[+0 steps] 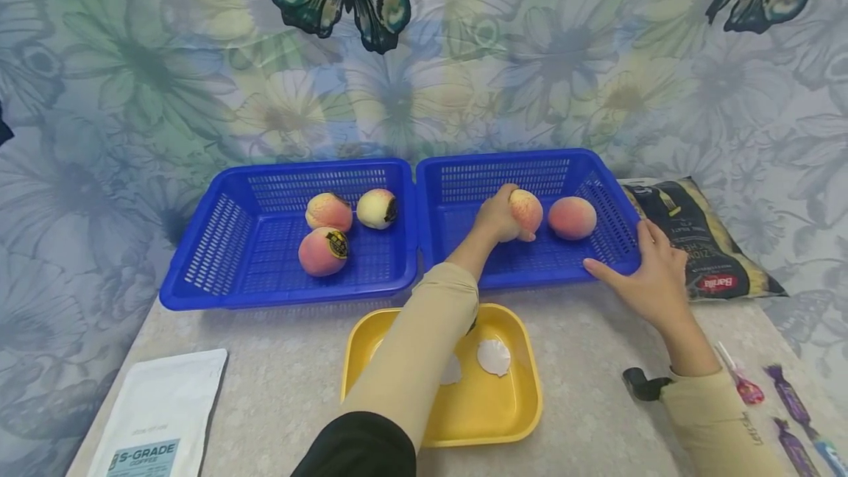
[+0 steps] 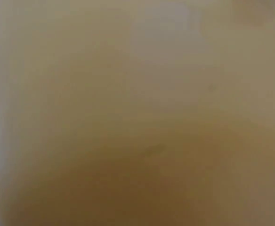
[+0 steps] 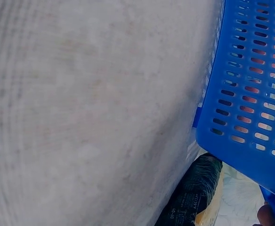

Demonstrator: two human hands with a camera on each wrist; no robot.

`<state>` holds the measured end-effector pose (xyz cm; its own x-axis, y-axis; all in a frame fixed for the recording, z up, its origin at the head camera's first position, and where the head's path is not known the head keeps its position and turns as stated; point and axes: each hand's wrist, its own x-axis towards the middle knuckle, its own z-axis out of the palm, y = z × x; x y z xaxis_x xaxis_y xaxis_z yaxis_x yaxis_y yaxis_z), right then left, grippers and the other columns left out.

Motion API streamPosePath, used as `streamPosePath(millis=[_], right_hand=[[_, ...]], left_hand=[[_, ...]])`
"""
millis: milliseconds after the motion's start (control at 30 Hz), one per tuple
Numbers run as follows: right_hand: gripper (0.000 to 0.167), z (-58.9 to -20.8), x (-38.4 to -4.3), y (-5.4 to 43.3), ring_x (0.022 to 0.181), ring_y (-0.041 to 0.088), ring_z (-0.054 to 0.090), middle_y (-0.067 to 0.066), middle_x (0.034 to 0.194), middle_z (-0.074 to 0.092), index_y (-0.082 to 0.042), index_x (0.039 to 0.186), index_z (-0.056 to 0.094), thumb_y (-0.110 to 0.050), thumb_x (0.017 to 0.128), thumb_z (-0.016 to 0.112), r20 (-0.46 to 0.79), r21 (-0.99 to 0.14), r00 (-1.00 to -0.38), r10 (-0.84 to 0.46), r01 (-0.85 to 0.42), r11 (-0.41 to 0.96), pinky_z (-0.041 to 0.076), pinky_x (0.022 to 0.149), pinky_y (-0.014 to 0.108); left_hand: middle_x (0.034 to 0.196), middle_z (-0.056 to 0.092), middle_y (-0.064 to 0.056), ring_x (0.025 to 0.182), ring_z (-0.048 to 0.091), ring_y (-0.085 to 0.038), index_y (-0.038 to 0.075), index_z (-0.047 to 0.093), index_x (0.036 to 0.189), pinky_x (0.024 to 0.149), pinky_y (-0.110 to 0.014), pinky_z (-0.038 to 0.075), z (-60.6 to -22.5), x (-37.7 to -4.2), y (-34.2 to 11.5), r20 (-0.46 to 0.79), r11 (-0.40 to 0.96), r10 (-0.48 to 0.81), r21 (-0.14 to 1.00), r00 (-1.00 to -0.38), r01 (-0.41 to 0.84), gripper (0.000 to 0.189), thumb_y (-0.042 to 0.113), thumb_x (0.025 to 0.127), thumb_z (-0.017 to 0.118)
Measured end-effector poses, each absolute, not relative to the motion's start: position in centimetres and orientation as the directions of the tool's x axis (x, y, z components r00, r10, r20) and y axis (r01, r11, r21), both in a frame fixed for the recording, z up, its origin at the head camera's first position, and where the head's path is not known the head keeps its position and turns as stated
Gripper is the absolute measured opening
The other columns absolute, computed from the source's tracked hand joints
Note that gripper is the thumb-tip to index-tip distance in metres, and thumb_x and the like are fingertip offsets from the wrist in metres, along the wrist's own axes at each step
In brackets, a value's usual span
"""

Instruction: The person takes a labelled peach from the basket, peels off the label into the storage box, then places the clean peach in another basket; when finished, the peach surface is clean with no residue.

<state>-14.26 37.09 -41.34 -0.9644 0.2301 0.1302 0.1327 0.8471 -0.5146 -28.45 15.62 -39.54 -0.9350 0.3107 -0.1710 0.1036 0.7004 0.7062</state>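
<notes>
My left hand (image 1: 498, 218) reaches across into the right blue basket (image 1: 450, 280) and grips a pink and yellow peach (image 1: 527, 212) between thumb and fingers. Just right of it, a second peach (image 1: 573, 218) lies in the same basket. At the basket's front right corner my right hand (image 1: 652, 278) is spread, thumb by the front rim and fingers along the right rim. The right wrist view shows the slotted basket wall (image 3: 250, 94) and a fingertip (image 3: 266, 215) low in the corner. Only blurred yellow fills most of the left wrist view.
Three peaches, one labelled (image 1: 322, 252), lie in the left blue basket (image 1: 285, 303). Under my left forearm stands a yellow tray (image 1: 490, 433) with white round pieces (image 1: 493, 357). A Barilla pasta bag (image 1: 712, 241), lollipop (image 1: 748, 389) and wrapped sweets (image 1: 788, 394) lie right; a coffee pouch (image 1: 159, 403) left.
</notes>
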Motion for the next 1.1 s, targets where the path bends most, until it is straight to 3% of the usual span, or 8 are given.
streamPosePath(millis=[400,1100], right_hand=[[0.116,-41.1,-14.4,37.0,0.132,0.059,0.017,0.029,0.162,0.012,0.002,0.157,0.012,-0.058,0.08,0.074,0.124,-0.517,-0.964,0.235,0.14,0.845,0.017,0.099,0.075],[0.116,-41.2,-14.5,37.1,0.13,0.06,0.018,0.03,0.161,0.012,0.003,0.157,0.012,-0.058,0.08,0.074,0.138,-0.516,-0.963,0.229,0.128,0.847,0.017,0.097,0.074]], left_hand=[[0.145,0.049,-0.013,0.136,0.047,-0.03,0.021,0.041,0.149,0.109,-0.044,0.045,-40.2,-28.5,15.7,-0.196,0.715,0.324,0.692,-0.925,0.104,0.097,0.015,0.068,0.092],[0.148,0.042,-0.013,0.132,0.052,-0.033,0.027,0.033,0.152,0.107,-0.044,0.047,-40.6,-28.9,16.6,-0.186,0.766,0.304,0.63,-0.934,0.124,0.104,0.017,0.067,0.093]])
